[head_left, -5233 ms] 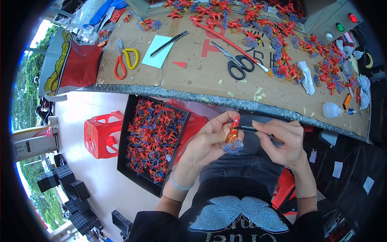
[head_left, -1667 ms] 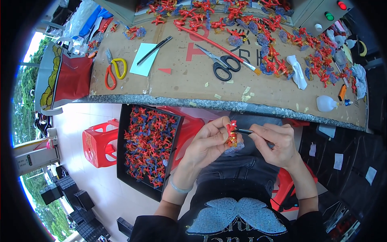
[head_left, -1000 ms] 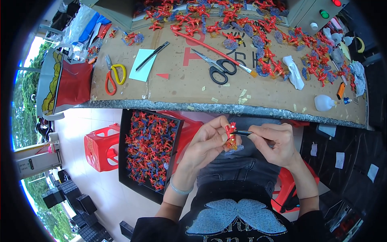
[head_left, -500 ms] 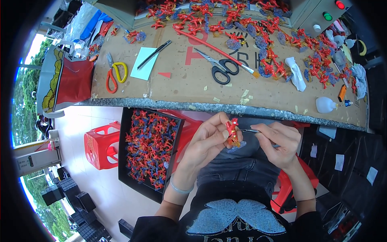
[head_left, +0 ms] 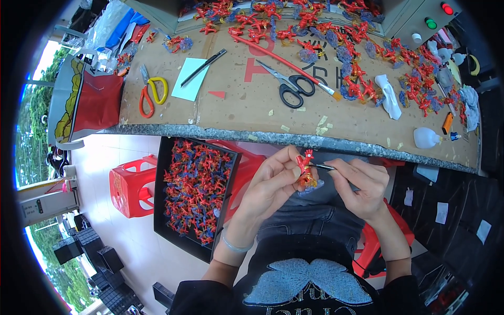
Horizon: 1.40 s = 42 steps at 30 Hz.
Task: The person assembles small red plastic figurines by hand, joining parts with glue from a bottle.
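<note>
Between the fingers and thumb of my left hand [head_left: 270, 181] is a small red toy figurine [head_left: 304, 170], with yellow and clear bluish parts at its lower end. My right hand [head_left: 363, 186] pinches a thin dark tool [head_left: 324, 167] like a fine brush or pen. Its tip reaches the figurine's side, too small to make out exactly. Both hands are over my lap, just below the table's front edge.
A cardboard-covered table [head_left: 226, 110] carries several like figurines [head_left: 362, 86], black-handled scissors [head_left: 290, 89], a red brush [head_left: 283, 58], a cutter knife [head_left: 203, 67] and a white squeeze bottle [head_left: 426, 137]. Left of my lap, a black tray [head_left: 157, 205] full of figurines stands beside a red stool [head_left: 126, 191].
The tool's tip has come a little further left, onto the figurine. The figurine has turned slightly in my left hand. The view has shifted slightly.
</note>
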Each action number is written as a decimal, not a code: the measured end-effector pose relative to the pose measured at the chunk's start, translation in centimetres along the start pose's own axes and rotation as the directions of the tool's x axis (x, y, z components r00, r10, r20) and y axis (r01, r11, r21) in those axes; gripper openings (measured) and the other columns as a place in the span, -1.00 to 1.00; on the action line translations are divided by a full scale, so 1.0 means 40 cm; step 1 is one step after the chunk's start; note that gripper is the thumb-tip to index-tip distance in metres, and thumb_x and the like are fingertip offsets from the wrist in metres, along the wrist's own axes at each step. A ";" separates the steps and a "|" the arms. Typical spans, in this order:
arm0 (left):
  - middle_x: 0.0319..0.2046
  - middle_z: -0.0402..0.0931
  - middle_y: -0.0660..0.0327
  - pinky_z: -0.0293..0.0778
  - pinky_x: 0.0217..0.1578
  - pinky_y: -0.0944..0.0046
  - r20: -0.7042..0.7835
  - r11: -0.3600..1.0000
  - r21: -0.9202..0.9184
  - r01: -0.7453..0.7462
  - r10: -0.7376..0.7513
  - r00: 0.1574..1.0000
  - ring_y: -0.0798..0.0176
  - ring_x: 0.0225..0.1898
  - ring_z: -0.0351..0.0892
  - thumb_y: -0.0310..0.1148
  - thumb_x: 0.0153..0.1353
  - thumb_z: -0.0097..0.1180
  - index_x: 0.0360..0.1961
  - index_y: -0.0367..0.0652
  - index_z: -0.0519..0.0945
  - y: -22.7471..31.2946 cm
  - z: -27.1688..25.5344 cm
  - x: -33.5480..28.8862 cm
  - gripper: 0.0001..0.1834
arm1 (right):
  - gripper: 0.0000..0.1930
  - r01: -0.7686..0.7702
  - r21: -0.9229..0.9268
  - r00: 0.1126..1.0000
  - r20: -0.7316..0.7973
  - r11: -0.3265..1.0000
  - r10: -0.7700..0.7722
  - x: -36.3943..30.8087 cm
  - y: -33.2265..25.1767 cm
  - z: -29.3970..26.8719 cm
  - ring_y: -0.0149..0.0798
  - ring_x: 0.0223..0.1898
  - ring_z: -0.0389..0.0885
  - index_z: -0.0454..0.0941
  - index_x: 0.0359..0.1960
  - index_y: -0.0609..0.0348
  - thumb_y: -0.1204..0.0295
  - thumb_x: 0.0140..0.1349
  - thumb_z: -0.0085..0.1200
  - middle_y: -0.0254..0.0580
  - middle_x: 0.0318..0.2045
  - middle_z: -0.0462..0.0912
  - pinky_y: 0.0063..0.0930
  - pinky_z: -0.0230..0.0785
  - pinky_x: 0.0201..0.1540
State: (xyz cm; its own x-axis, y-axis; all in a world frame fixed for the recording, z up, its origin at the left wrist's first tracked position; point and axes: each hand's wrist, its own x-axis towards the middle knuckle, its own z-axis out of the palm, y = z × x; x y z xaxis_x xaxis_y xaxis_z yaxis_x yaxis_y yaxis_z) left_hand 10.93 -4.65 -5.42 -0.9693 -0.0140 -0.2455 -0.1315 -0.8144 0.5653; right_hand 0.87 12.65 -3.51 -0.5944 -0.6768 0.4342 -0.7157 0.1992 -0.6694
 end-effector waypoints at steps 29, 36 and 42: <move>-0.32 0.54 0.03 0.42 -0.26 0.35 0.114 0.991 -0.045 0.127 -0.121 0.986 0.18 -0.23 0.56 -0.46 0.22 0.05 -0.17 -0.27 0.37 0.009 0.008 -0.006 -0.81 | -0.86 -0.328 0.326 0.928 0.288 0.886 0.237 0.020 -0.006 -0.067 -0.53 -0.72 0.36 0.63 -0.35 0.37 0.64 0.01 0.14 -0.22 -0.68 0.52 -0.63 0.13 -0.68; -0.29 0.53 0.04 0.40 -0.28 0.42 0.086 0.996 -0.027 0.087 -0.084 0.993 0.32 -0.29 0.51 -0.45 0.24 0.03 -0.21 -0.23 0.38 0.007 0.014 -0.004 -0.85 | -0.85 -0.230 0.233 0.968 0.155 0.945 0.197 0.010 -0.014 -0.056 -0.50 -0.76 0.36 0.62 -0.35 0.36 0.65 -0.02 0.15 -0.26 -0.72 0.46 -0.62 0.12 -0.71; -0.27 0.52 0.05 0.45 -0.13 0.26 0.044 0.999 -0.018 0.028 -0.027 0.999 0.18 -0.16 0.55 -0.47 0.24 0.02 -0.19 -0.27 0.38 0.006 0.008 -0.008 -0.84 | -0.82 -0.009 -0.016 1.000 0.002 1.000 0.009 0.002 -0.021 -0.031 -0.39 -0.79 0.37 0.63 -0.37 0.29 0.63 -0.10 0.18 -0.29 -0.71 0.45 -0.55 0.16 -0.73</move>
State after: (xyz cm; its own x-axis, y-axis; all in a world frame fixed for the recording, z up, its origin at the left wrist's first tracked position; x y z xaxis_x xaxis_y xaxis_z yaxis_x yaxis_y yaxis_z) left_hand 11.16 -4.66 -4.96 -0.9735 0.0336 -0.2263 -0.1550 -0.8245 0.5442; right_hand 0.99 13.29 -2.17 -0.6000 -0.6763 0.4273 -0.7162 0.2161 -0.6636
